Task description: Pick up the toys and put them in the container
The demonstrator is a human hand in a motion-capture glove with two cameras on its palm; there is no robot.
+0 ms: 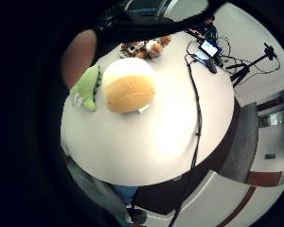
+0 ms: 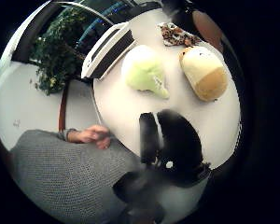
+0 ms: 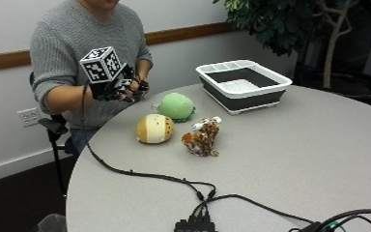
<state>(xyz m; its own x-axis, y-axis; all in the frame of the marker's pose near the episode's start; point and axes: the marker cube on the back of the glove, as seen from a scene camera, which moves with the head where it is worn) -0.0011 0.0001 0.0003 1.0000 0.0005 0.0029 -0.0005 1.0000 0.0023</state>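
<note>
Three plush toys lie on the round grey table [image 3: 288,159]: a green one [image 3: 176,106], a cream-and-tan one [image 3: 154,128] and a spotted orange one [image 3: 201,137]. A dark container with a white rim [image 3: 243,84] stands empty behind them, toward the far edge. My gloved right hand [image 3: 118,87] hovers above the table's edge to the left of the green toy, fingers loosely curled and holding nothing. The thumb side palm view shows the green toy [image 2: 144,72], the tan toy [image 2: 204,72], the spotted toy [image 2: 177,35] and the container [image 2: 107,49] beyond my black fingers [image 2: 172,144].
A black cable [image 3: 140,174] runs across the table's near side to a hub [image 3: 195,224] at the front edge. A leafy plant [image 3: 282,21] stands behind the container. The person's bare hand [image 2: 91,135] rests at the table edge. A tripod [image 1: 255,61] stands off the table.
</note>
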